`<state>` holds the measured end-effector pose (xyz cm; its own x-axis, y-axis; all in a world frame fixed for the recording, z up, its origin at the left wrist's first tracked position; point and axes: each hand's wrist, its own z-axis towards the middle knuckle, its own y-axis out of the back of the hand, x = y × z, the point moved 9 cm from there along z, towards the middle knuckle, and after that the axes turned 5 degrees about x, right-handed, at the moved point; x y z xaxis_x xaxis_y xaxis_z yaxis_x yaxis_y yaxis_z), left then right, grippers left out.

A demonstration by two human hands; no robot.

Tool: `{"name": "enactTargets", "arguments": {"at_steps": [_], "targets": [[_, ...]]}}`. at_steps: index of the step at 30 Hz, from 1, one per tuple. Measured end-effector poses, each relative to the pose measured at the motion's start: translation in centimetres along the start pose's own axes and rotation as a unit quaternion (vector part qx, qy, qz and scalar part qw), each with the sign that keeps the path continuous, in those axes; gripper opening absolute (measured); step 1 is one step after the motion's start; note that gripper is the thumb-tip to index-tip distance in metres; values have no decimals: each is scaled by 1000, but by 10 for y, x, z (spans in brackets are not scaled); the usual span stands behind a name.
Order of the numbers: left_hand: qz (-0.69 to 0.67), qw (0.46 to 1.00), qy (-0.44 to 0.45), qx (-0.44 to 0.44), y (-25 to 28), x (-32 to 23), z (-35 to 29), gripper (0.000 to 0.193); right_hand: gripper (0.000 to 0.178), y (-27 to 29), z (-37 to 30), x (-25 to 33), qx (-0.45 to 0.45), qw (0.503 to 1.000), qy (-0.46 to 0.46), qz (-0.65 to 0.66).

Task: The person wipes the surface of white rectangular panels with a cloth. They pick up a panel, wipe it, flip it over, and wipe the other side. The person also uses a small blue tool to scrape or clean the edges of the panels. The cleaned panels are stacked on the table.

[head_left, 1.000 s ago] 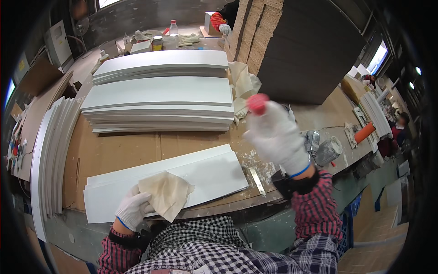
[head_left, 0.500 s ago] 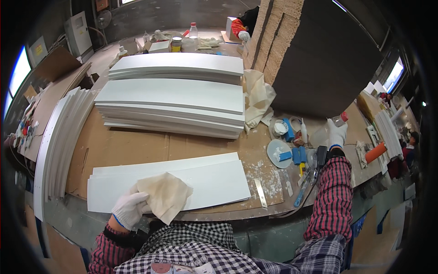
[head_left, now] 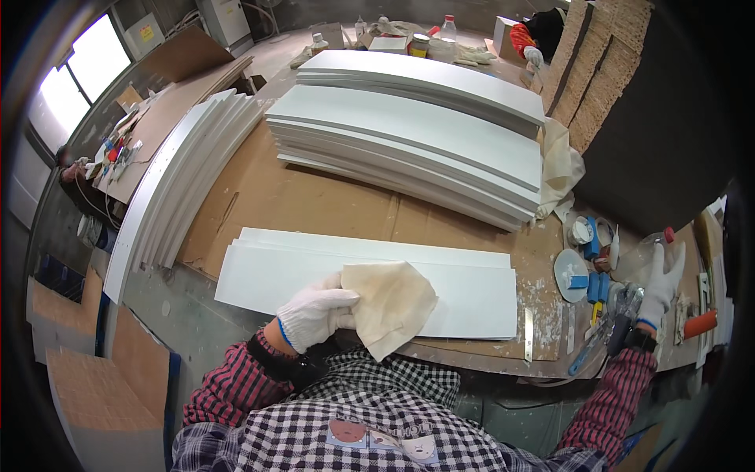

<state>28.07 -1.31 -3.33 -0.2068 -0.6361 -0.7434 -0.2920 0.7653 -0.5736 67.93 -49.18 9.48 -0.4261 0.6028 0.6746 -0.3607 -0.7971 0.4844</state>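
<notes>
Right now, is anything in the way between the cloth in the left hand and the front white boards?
Nothing visible: the left hand holds the cloth over the front white boards, past their near edge. A metal strip lies to their right. What the cloth covers can't be seen.

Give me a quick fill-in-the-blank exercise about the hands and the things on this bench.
1. The cloth is in the person's ____ hand.
2. The bottle at the right hand has a ____ cap.
3. The stacked boards have ____ top faces.
4. The cylinder at the bench's right is ____.

Missing words: left; red; white; orange.
</notes>
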Motion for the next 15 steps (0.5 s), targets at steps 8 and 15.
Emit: {"name": "enactTargets", "arguments": {"at_steps": [8,15], "targets": [[7,994,47,101,-53,9,1,51,104,-179,-292,225,690,637,-53,340],[131,989,55,40,-28,13,-24,57,44,-190,-346,236,641,577,-216,458]]}}
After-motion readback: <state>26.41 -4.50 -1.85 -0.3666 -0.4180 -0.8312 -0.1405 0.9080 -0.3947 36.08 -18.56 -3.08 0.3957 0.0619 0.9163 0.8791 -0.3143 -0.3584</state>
